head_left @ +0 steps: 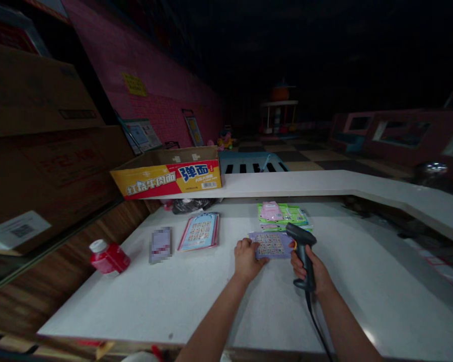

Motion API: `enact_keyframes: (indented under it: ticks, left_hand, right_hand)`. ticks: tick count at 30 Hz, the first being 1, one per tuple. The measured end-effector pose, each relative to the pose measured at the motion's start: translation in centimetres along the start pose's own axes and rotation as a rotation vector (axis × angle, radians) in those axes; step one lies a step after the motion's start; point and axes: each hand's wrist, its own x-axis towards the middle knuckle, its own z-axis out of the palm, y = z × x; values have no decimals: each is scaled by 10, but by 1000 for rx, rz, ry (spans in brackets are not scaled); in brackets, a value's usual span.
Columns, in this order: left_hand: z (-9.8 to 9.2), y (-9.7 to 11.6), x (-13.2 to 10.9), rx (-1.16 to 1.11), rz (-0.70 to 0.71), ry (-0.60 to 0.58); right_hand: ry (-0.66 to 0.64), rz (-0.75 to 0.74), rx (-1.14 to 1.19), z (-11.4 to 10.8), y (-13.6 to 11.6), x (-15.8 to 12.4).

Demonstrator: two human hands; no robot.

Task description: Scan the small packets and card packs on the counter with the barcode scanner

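Right grip (310, 271) clamped round the pistol handle of a corded barcode scanner (302, 241), fingers wrapped about the dark plastic, nose of the tool tilted up and away, black cable (316, 322) trailing down past the near edge of the worktop (98, 311). Left grip (246, 259) loose, fingers (249, 244) together and laid on the left edge of a purple picture card (272, 245), no clamp on it. Card flat between both grips, nearer the far edge of the worktop than the near one. Probably thin, light and fairly stiff, its glossy face likely to slide on the smooth top; safest taken by the edges, pinched at a corner. Scanner likely light, best held by the handle. Just behind the card, a stack of pink and green packets (283, 215). Further left, a blue-framed picture chart (199, 231), a blurred flat packet (160, 245) and a red bottle with a white cap (107, 257) near the left edge. Beyond the far edge, a yellow and red cardboard carton (166, 173) on a white ledge (305, 182)
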Motion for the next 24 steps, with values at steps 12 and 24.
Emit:
enact_keyframes:
  ticks: [12,24]
  left_hand:
    - [-97,-73,8,305,-385,353]
    - [-132,-106,1,338,-728,141]
  right_hand:
    - [-2,48,2,-7,4,-8]
    - [33,43,29,-11,7,-9]
